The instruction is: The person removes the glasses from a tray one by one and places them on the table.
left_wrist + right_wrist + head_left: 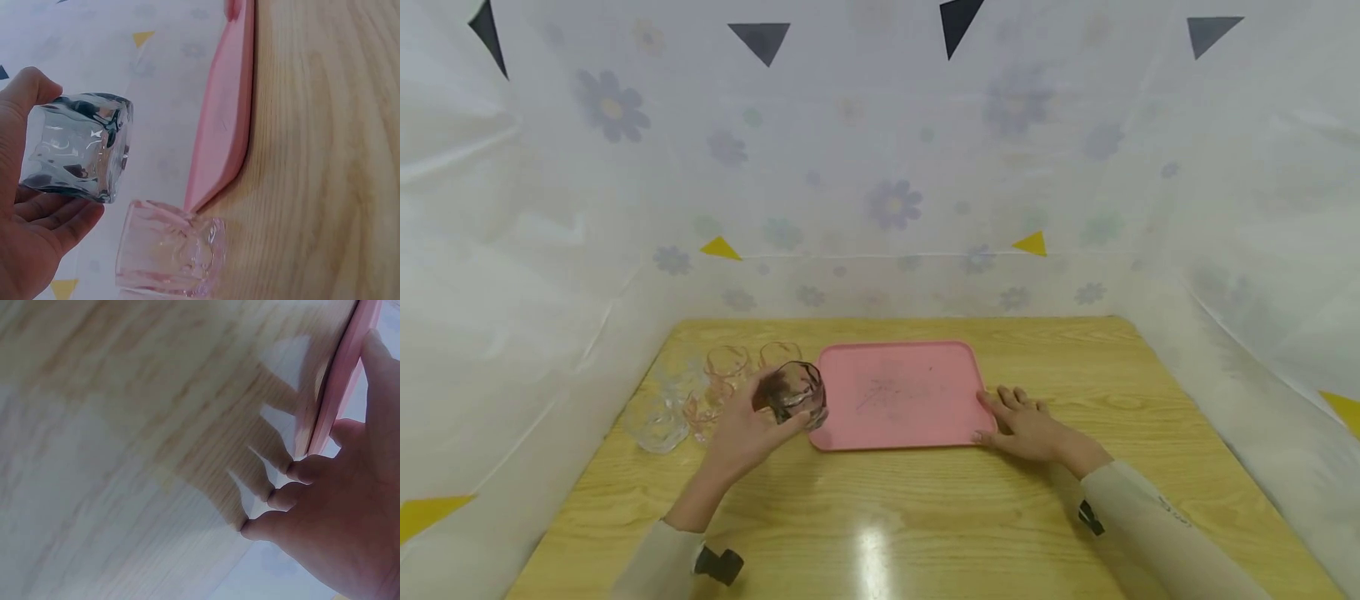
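My left hand (743, 435) grips a grey-tinted glass (801, 392) with a wavy, faceted body. It holds the glass above the table, by the tray's left edge; in the left wrist view the thumb lies on one side of the glass (78, 147) and the fingers on the other. A pink rectangular tray (910, 408) lies flat on the table with nothing on it but dark marks. My right hand (1030, 431) rests at the tray's right end, thumb and forefinger touching its rim. Its other fingers (262, 526) are spread and touch the wooden tabletop.
Left of the tray stand several pink-tinted glasses (727, 362) and clear glasses (658, 427), partly hidden behind my left hand. One pink glass (169, 250) is close to the tray's corner. White flowered sheeting (880, 150) encloses the wooden table (880, 517) at the back and sides.
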`<state>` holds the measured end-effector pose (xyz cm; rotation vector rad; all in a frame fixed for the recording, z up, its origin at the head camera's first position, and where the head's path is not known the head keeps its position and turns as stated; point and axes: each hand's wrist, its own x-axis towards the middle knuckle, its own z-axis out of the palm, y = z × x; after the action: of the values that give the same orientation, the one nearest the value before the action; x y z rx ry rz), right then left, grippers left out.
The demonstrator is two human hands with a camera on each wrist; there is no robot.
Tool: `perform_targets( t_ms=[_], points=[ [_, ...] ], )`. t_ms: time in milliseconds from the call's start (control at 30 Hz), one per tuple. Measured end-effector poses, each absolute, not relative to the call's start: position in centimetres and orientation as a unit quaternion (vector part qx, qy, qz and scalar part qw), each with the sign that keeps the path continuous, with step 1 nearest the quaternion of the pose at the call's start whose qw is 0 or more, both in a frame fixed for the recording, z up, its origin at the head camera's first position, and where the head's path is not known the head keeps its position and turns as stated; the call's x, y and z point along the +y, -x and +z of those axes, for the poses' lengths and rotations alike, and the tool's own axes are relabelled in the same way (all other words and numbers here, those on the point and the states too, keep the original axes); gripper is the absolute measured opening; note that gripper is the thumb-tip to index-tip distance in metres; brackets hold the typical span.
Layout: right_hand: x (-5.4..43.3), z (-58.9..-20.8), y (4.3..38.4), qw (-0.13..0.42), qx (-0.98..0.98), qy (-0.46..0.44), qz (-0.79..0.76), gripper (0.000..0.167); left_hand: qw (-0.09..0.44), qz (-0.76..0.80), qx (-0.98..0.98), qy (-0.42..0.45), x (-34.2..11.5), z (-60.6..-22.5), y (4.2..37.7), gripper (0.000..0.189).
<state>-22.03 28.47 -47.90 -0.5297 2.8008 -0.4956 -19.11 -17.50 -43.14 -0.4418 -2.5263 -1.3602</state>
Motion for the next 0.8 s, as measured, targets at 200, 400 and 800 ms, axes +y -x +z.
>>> perform_targets(
  t_ms=[200,400,800],
  points=[
    [28.6,-48.0,21.9,0.127,0.960,0.177,-0.176,0.088,0.146,-0.450,-0.869,0.143,-20.0,-43.3,17.5,0.073],
    [28.7,-47.9,21.9,0.135,0.958,0.173,-0.187,0.089,0.180,-0.447,-0.867,0.125,-22.3,-43.3,16.3,0.074],
    [28.5,-47.9,21.8,0.133,0.957,0.176,-0.189,0.089,0.175,-0.434,-0.880,0.086,-25.5,-43.9,13.6,0.080]
  ],
)
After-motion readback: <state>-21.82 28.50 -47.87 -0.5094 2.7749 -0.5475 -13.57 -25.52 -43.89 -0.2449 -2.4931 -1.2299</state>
